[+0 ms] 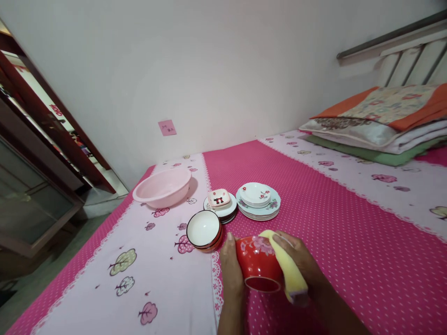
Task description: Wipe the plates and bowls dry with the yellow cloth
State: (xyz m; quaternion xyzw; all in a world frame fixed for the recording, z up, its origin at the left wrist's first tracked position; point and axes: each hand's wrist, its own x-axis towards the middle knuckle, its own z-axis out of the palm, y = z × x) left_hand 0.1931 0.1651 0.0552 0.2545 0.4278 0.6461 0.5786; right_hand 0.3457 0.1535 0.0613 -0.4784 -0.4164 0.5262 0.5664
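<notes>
A glossy red bowl [257, 265] with pink flowers is held tilted above the bed, its foot toward me. My left hand [231, 263] grips its left side, with the thumb up near the rim. On the bowl's right side, my right hand [296, 253] presses a yellow cloth [289, 270] against the outer wall. The fingers of that hand are wrapped over the cloth and partly hidden behind it. Just beyond the left hand stand stacked bowls [204, 229], white inside with dark rims.
Behind them are a small square dish [219, 198] on stacked dark-rimmed plates [228, 211] and a stack of flowered plates [258, 211]. A pink basin [164, 188] sits farther left near the wall. Folded bedding [380, 121] lies at the right on the pink bedspread [335, 204].
</notes>
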